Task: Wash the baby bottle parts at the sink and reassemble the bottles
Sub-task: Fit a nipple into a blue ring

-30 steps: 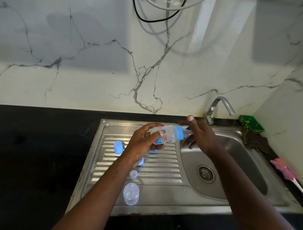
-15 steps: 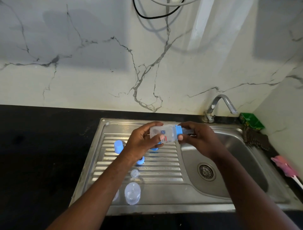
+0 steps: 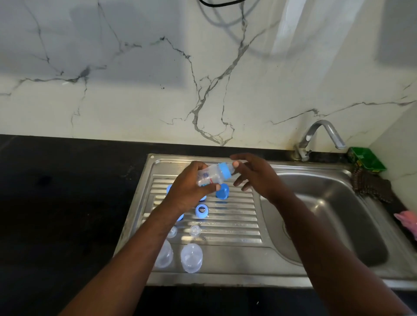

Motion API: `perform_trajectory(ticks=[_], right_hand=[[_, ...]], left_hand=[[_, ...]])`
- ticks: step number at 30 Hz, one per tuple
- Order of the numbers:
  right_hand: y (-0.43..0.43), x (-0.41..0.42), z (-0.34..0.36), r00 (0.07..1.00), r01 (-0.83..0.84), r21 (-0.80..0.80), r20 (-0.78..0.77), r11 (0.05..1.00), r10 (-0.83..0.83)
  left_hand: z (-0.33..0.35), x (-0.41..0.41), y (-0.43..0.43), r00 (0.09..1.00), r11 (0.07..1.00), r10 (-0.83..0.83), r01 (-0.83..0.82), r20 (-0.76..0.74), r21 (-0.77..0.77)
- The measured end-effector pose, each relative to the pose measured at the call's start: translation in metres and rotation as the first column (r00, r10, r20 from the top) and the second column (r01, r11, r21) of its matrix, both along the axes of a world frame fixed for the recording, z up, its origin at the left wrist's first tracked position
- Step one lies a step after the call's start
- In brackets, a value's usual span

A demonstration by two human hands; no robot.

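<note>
Left hand (image 3: 191, 189) is gripping the bottle (image 3: 209, 177) by its base, collar end pointing at the empty, spread-fingered right hand (image 3: 255, 178).

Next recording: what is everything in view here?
baby bottle: 1, clear with blue collar, tilted above the drainboard
blue parts: at least 4, blue, drainboard ribs, some partly hidden
small clear teats: 2, clear, below the blue parts
larger clear pieces: 2, clear, drainboard's front edge
sink basin: 1, steel, right
faucet: 1, chrome, behind the basin
green box: 1, green, back right corner
dark scrubber: 1, brown-black, right of basin
pink item: 1, pink, right edge
countertop: 1, black, left
cable: 1, black, top of wall
left hand: 1, grips the bottle's body
right hand: 1, fingers spread at the bottle's top
</note>
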State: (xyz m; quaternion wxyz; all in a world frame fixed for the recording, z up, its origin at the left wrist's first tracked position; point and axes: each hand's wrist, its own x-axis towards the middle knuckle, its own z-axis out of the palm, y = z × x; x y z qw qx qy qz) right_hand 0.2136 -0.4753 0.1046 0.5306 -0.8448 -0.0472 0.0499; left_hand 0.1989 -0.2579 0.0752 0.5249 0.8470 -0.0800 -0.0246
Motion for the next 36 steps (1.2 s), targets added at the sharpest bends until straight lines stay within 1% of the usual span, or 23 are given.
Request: perform_trajectory(ticks=[1,3,4,5,8,9,10,12,14,15,17,18,20,22,24,25,26,27,28,29,30,32,36], right_hand=[[0.001,0.006,-0.010,0.999,0.031,-0.019,-0.032,0.999,-0.032],[0.002,0.015,-0.030,0.996,0.055,-0.156,-0.058,0.986,-0.065],[0.004,0.019,-0.040,0.996,0.048,-0.198,-0.067,0.979,-0.063],[0.007,0.021,-0.048,0.995,0.037,-0.201,-0.082,0.979,-0.055],[0.015,0.028,-0.066,0.980,0.090,-0.015,-0.176,0.996,-0.091],[0.017,0.030,-0.072,0.977,0.125,0.014,-0.175,0.992,-0.120],[0.018,0.033,-0.081,0.979,0.151,-0.023,-0.137,0.988,-0.152],[0.015,0.043,-0.102,0.988,0.137,-0.261,-0.032,0.956,-0.151],[0.012,0.050,-0.120,0.998,0.017,-0.507,-0.040,0.862,-0.044],[0.012,0.053,-0.128,0.997,-0.059,-0.578,-0.075,0.814,0.019],[0.014,0.057,-0.140,0.983,-0.182,-0.653,-0.127,0.735,0.130],[0.015,0.058,-0.145,0.978,-0.207,-0.664,-0.143,0.718,0.149],[0.016,0.059,-0.150,0.984,-0.178,-0.652,-0.120,0.737,0.131],[0.015,0.058,-0.146,0.996,-0.085,-0.612,-0.038,0.786,0.078],[0.011,0.053,-0.135,0.998,0.023,-0.518,0.063,0.855,0.011],[0.007,0.050,-0.126,0.994,0.074,-0.425,0.099,0.902,-0.035],[0.001,0.046,-0.114,0.991,0.108,-0.286,0.102,0.952,-0.082],[-0.004,0.040,-0.099,0.990,0.126,-0.110,0.075,0.986,-0.118],[-0.012,0.032,-0.084,0.991,0.124,0.064,0.040,0.990,-0.127],[-0.016,0.025,-0.070,0.994,0.106,0.197,0.017,0.975,-0.112],[-0.026,0.015,-0.055,0.996,0.079,0.264,0.022,0.961,-0.088],[-0.035,0.004,-0.038,0.998,-0.002,0.308,0.057,0.951,-0.016],[-0.057,-0.012,-0.020,0.991,-0.037,0.370,0.134,0.928,-0.014]], left_hand=[[-0.004,0.001,0.003,1.000,1.000,0.022,-0.022,-0.012,-0.005],[-0.010,0.002,0.009,0.997,0.998,0.055,-0.055,-0.045,0.002],[-0.015,0.003,0.012,0.996,0.997,0.069,-0.069,-0.055,0.019],[-0.018,0.004,0.015,0.994,0.996,0.082,-0.080,-0.065,0.037],[-0.020,0.003,0.021,0.990,0.994,0.103,-0.099,-0.097,0.045],[-0.019,0.002,0.022,0.988,0.994,0.107,-0.104,-0.114,0.026],[-0.019,0.001,0.024,0.985,0.994,0.110,-0.111,-0.133,-0.001],[-0.020,0.000,0.025,0.978,0.989,0.124,-0.135,-0.168,-0.053],[-0.022,-0.001,0.027,0.969,0.979,0.135,-0.162,-0.205,-0.121],[-0.022,0.000,0.027,0.962,0.970,0.137,-0.178,-0.234,-0.167],[-0.020,-0.003,0.026,0.944,0.940,0.138,-0.220,-0.301,-0.259],[-0.018,-0.005,0.025,0.933,0.927,0.144,-0.243,-0.329,-0.284],[-0.016,-0.006,0.026,0.915,0.910,0.166,-0.286,-0.369,-0.301],[-0.015,-0.008,0.026,0.912,0.904,0.166,-0.292,-0.376,-0.311],[-0.013,-0.009,0.026,0.919,0.896,0.160,-0.289,-0.361,-0.338],[-0.012,-0.009,0.025,0.921,0.889,0.163,-0.293,-0.355,-0.352],[-0.011,-0.010,0.024,0.922,0.881,0.164,-0.296,-0.350,-0.368],[-0.009,-0.010,0.022,0.927,0.876,0.160,-0.292,-0.340,-0.384],[-0.007,-0.011,0.019,0.931,0.872,0.159,-0.288,-0.328,-0.395],[-0.006,-0.011,0.019,0.936,0.866,0.164,-0.288,-0.313,-0.409],[-0.005,-0.011,0.014,0.941,0.862,0.162,-0.281,-0.296,-0.421],[-0.001,-0.011,0.008,0.947,0.847,0.172,-0.282,-0.271,-0.450],[0.011,-0.014,-0.012,0.957,0.841,0.179,-0.269,-0.228,-0.469]])
